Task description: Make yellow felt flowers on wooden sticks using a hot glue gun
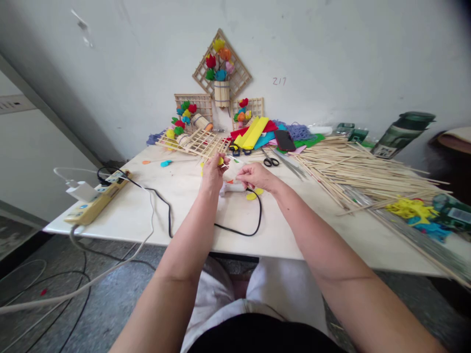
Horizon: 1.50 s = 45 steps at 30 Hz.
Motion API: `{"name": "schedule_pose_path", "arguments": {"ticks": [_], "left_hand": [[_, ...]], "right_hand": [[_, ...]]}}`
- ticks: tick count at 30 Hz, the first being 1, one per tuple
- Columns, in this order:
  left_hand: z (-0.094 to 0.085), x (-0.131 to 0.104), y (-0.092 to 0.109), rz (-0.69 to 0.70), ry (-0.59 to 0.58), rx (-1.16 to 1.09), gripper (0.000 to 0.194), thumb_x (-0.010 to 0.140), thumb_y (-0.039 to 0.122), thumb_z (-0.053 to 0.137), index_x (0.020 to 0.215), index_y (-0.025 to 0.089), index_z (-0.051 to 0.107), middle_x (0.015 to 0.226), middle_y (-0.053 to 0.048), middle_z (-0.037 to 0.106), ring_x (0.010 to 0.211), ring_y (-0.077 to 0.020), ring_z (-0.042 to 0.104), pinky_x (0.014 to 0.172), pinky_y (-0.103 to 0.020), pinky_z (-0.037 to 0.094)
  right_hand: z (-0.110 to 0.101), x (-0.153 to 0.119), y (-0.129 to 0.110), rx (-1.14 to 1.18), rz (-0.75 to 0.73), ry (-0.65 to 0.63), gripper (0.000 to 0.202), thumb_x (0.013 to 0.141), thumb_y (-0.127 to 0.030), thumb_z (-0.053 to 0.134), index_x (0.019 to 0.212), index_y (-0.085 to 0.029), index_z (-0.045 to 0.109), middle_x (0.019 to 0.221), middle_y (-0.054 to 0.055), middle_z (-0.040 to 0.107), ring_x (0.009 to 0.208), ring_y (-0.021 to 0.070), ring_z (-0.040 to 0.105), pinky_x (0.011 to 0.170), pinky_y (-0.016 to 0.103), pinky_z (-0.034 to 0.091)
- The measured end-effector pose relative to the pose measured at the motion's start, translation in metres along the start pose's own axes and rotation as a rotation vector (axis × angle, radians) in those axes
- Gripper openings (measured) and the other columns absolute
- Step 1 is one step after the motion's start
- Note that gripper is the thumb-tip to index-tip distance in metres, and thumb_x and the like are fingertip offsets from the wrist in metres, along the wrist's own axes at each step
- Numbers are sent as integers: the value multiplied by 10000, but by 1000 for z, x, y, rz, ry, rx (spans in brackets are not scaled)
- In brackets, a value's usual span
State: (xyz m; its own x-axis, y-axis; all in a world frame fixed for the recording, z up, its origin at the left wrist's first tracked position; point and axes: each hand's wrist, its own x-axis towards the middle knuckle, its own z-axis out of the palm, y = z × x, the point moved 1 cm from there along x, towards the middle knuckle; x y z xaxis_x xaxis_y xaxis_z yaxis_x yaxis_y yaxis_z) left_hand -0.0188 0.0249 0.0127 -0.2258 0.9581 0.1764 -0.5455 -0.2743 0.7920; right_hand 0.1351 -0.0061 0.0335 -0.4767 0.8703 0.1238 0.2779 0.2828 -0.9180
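In the middle of the table, my left hand (214, 171) is closed on a small yellow petal-like piece (221, 161). Just right of it is my right hand (256, 176), its thumb and fingertips pinched together; what lies between them is too small to tell. Under and between the hands lies a white glue gun (235, 188) with an orange part, its black cord (259, 215) looping towards me. Yellow cut pieces (251, 196) lie beside the glue gun.
Flower-decorated stick lattices (239, 73) stand against the wall. Behind my hands lie coloured paper (253, 133), a phone (284, 140) and black scissors (271, 161). Wooden sticks (353, 166) and a bottle (403, 132) are right; a power strip (99, 198) with cables is left.
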Motion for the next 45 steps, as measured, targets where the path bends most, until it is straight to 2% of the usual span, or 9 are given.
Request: {"name": "schedule_pose_path", "arguments": {"ticks": [12,18,21,30,33,37,39,42,45], "left_hand": [[0,0,3,-36,17,51,351,757,514,630,796,165,620,723,-18,667,578,-72,583,528,-176,435],[6,-9,-4,-60,-200,233,396,571,476,788,695,132,638,645,-12,641,543,-72,558,528,-192,440],[8,-12,-7,-57,-261,268,394,556,472,796,654,126,636,608,-7,628,535,-82,565,555,-213,463],[-3,2,-3,21,-52,193,315,660,435,734,752,141,669,585,15,607,490,-45,511,511,-174,408],[2,-3,-5,20,-84,206,339,631,449,756,739,141,664,600,9,614,489,-44,508,505,-173,410],[9,-11,-6,-11,-233,276,375,609,480,767,661,132,637,611,-8,621,491,-56,516,522,-197,450],[7,-10,-2,3,-225,314,371,605,473,767,649,131,631,597,-5,616,483,-55,510,509,-192,446],[-3,-2,9,31,-128,380,324,626,416,752,630,123,614,545,0,594,438,-47,474,459,-181,407],[-17,9,17,-27,4,537,236,642,307,730,748,119,634,496,6,587,400,-63,474,444,-191,388]], "right_hand": [[-1,1,-1,-1,21,66,110,749,-134,582,639,-140,586,453,-43,565,328,46,396,351,167,302],[3,2,-2,-20,21,141,138,752,-150,567,614,-147,563,451,-40,561,336,56,421,373,176,327],[5,4,1,-34,22,170,133,752,-153,569,618,-149,570,455,-41,561,348,62,443,391,178,350],[6,0,-6,-36,91,106,165,717,-65,584,569,-139,571,437,-41,563,347,55,438,364,162,326],[6,-1,-8,-27,109,116,189,734,-58,579,563,-138,566,448,-32,572,349,60,457,349,161,332],[5,-1,-8,38,106,167,205,780,-79,566,584,-138,553,469,-23,574,361,62,476,348,159,364],[4,-1,-8,46,109,171,208,785,-85,572,585,-136,548,469,-19,576,361,58,471,351,155,369],[2,0,-5,5,103,183,207,786,-108,585,584,-136,554,479,-15,583,366,53,464,362,150,371],[-3,3,1,-74,103,226,200,791,-141,581,592,-142,561,499,-13,591,382,62,474,373,159,376]]}}
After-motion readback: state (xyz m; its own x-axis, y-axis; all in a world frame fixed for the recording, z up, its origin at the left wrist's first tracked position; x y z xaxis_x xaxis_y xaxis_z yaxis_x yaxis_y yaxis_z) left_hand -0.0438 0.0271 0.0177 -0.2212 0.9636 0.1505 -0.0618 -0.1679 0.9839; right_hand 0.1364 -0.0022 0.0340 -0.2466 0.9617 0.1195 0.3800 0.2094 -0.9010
